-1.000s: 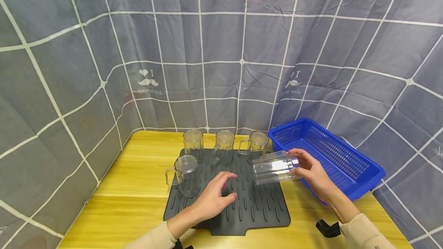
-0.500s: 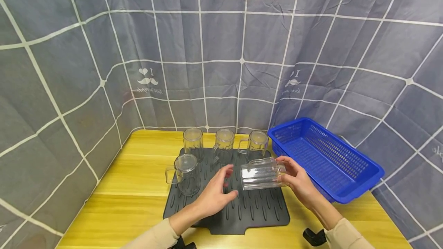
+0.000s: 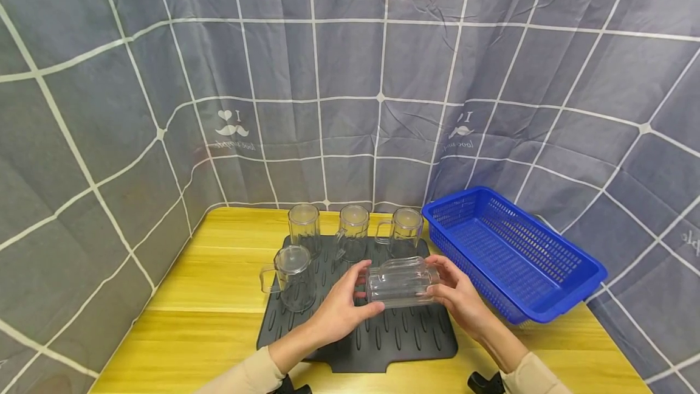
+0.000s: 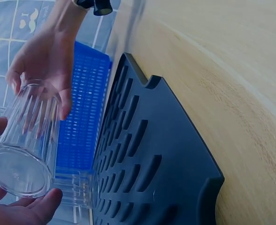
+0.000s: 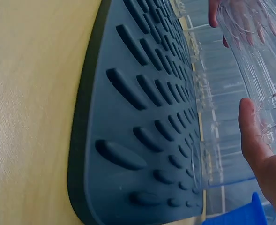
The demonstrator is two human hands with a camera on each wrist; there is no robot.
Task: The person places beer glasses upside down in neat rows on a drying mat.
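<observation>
A clear glass mug (image 3: 399, 281) lies on its side in the air above a black drying mat (image 3: 372, 354). My right hand (image 3: 462, 300) grips its rim end, thumb in front and fingers behind. At the base end, my left hand (image 3: 344, 303) has its thumb and fingers around the glass. The left wrist view shows the round mug base (image 4: 20, 171) between the left thumb and fingers. Upside down on the mat stand several more mugs: a front-left mug (image 3: 295, 278), a back-left mug (image 3: 304, 230), a back-middle mug (image 3: 353, 233) and a back-right mug (image 3: 406, 233).
To the right, a blue plastic basket (image 3: 519, 309) with perforated walls stands beside the mat on the yellow wooden table (image 3: 202, 297). A grey curtain (image 3: 350, 59) with white lines hangs behind the table and along its sides.
My right hand has brought the mug leftward from beside the basket to over the mat. My left hand, earlier apart from it, now holds its base end.
</observation>
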